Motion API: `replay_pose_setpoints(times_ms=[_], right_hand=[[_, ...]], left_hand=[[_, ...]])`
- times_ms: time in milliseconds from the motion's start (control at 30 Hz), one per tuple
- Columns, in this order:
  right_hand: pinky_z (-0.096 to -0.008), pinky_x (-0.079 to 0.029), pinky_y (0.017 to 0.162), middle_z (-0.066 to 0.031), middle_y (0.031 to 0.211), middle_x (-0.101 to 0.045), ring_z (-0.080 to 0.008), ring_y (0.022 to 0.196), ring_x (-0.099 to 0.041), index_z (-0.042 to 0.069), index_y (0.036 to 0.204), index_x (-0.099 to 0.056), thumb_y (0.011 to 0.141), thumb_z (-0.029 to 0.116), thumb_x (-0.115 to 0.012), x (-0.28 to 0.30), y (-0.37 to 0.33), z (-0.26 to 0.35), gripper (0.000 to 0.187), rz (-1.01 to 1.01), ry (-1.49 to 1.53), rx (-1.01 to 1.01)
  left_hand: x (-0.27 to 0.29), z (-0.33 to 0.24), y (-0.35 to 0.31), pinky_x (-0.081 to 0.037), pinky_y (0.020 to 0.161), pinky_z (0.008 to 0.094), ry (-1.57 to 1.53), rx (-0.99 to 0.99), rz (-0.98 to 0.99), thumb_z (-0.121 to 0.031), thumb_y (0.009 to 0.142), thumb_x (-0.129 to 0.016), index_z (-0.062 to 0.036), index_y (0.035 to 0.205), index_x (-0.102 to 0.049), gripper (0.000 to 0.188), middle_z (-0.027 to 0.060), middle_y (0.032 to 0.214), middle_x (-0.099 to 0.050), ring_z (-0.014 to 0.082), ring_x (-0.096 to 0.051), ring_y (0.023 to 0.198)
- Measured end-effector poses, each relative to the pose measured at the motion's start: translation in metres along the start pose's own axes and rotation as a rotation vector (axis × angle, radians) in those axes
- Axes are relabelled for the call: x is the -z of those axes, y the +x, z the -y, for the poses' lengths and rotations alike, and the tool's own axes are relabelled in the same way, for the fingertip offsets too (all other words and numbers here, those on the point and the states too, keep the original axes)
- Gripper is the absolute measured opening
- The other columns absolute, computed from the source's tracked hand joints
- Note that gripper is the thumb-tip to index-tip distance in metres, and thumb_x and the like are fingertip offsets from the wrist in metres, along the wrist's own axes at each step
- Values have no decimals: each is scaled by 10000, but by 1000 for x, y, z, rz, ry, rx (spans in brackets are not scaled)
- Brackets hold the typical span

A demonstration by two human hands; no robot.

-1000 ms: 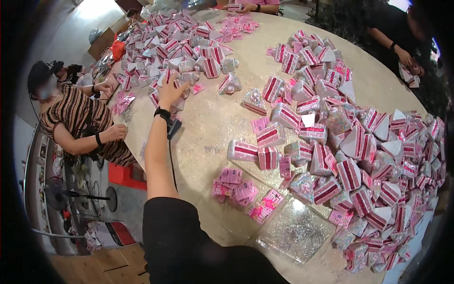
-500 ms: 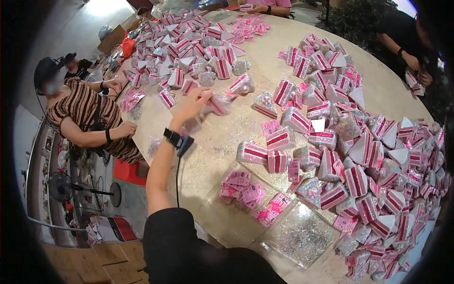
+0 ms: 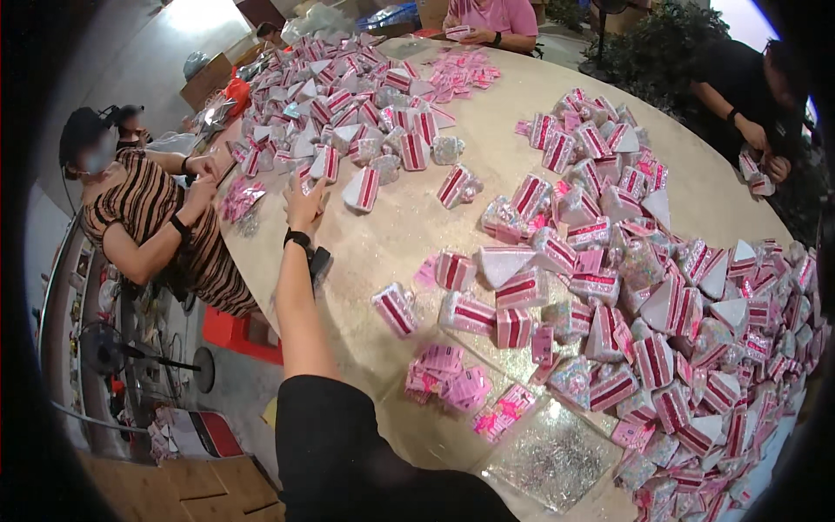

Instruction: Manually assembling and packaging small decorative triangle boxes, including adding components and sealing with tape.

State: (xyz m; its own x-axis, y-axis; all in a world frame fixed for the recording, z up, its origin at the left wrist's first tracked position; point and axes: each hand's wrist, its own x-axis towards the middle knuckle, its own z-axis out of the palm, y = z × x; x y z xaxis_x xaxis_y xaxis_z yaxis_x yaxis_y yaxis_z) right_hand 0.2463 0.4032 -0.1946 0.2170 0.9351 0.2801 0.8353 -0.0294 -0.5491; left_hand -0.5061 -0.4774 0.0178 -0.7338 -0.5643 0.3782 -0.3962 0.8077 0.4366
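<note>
My left hand (image 3: 304,207) reaches across the round table (image 3: 383,235), a black watch on its wrist. Its fingers are spread, the tips at the near edge of a toy cake slice (image 3: 325,163) with white top and red and pink layers. Whether they touch it I cannot tell. Just right of the hand lies another cake slice (image 3: 361,190). Nearer to me are a loose slice (image 3: 397,310) and a small bagged slice (image 3: 455,271). Many slices look wrapped in shiny clear film. My right hand is out of view.
A big heap of cake slices (image 3: 661,278) covers the right side; another heap (image 3: 348,113) lies far left. Pink cards (image 3: 448,374) and a clear tray of silvery shreds (image 3: 552,452) sit near me. A person in stripes (image 3: 165,209) works at left; others sit around the table.
My left hand has moved left and nearer, from over blurred slices to the far heap's left edge. Several slices now lie nearer to me and to the right heap.
</note>
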Motion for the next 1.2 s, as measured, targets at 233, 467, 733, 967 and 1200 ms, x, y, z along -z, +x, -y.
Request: replay_pose_setpoints(times_ms=[233, 467, 733, 967, 1200], right_hand=[[-371, -440, 902, -152, 1154, -544, -273, 994, -534, 78, 1342, -388, 1013, 143, -441, 7, 17, -21, 339, -73, 155, 69], [-364, -441, 897, -126, 1113, -580, -258, 1006, -542, 59, 1248, -464, 1011, 132, -443, 12, 25, -33, 248, -110, 38, 70], [-380, -468, 861, -155, 1054, -630, -289, 951, -589, 45, 1203, -539, 984, 199, -481, 13, 15, -8, 274, -201, -26, 17], [-412, -500, 800, -180, 971, -668, -322, 859, -633, 40, 1153, -588, 960, 258, -506, -19, 32, -31, 303, -392, -44, 99], [-421, -488, 823, -198, 1015, -649, -337, 899, -620, 20, 1164, -571, 965, 233, -499, 13, 11, -25, 300, -275, -31, 10]], left_hand=[[-70, -55, 46, -135, 1125, 642, 244, -187, 211, -677, 813, -552, -273, 1506, -322, 835, 196, 1473, -419, 429, -364, 1364], [-65, -49, 21, -102, 1132, 648, 215, -330, 102, -522, 894, -514, -250, 1463, -400, 641, 150, 1382, -540, 386, -522, 1243], [2, -133, -128, -375, 953, 450, -68, -556, 224, -449, 928, -558, -123, 1238, -643, 458, 120, 1029, -692, 277, -642, 954], [-15, -212, -63, -467, 846, 440, -221, -561, 93, -579, 853, -608, -161, 1351, -545, 653, 208, 1039, -624, 345, -602, 993], [-126, -240, -43, -118, 1138, 619, 92, -496, 399, -785, 684, -614, -226, 1463, -428, 977, 296, 1453, -378, 469, -326, 1372]])
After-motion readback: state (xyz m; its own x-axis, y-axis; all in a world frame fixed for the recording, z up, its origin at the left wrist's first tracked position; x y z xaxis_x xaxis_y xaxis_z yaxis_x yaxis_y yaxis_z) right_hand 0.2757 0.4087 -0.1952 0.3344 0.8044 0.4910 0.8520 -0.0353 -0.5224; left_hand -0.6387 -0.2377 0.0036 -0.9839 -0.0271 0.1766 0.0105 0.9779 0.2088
